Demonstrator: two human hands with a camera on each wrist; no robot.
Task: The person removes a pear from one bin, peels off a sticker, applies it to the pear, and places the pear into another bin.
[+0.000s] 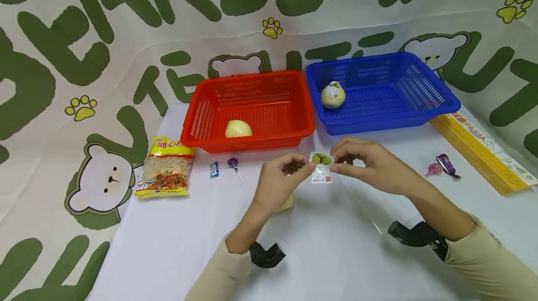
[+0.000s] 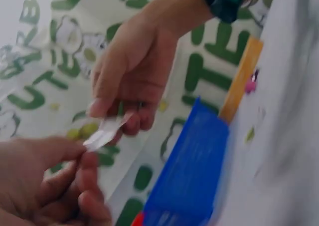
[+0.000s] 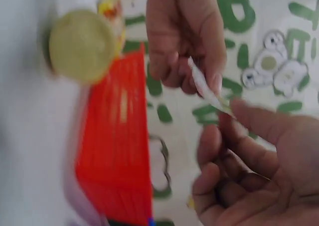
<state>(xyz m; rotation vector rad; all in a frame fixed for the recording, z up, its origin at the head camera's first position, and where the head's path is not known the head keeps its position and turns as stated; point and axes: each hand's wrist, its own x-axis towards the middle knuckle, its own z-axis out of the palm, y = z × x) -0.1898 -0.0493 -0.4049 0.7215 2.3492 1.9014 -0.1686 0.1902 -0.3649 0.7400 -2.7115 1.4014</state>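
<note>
Centrally, a small sealed packet of green olives (image 1: pixel 322 166) is pinched above the white counter (image 1: pixel 176 245), its left edge by the left hand (image 1: pixel 279 179) and its right edge by the right hand (image 1: pixel 370 163). Both pinches are best kept at the rims, level. Behind, a red basket (image 1: pixel 294 135) and a blue basket (image 1: pixel 441 109) are set side by side.

Long yellow box (image 1: pixel 483 149) at right edge of worktop: "PASTA" in red capitals on its top face, rest of print too small. Yellow noodle bag (image 1: pixel 166 169) at left: red Chinese characters on top band, reads roughly "通心粉". Backdrop cloth (image 1: pixel 126 25): big green letters, cut off, "BEAR" partly legible. Labels on small packet (image 1: pixel 322 166) in the hands and on fruit (image 1: pixel 333 94) in blue basket: unreadable.
</note>
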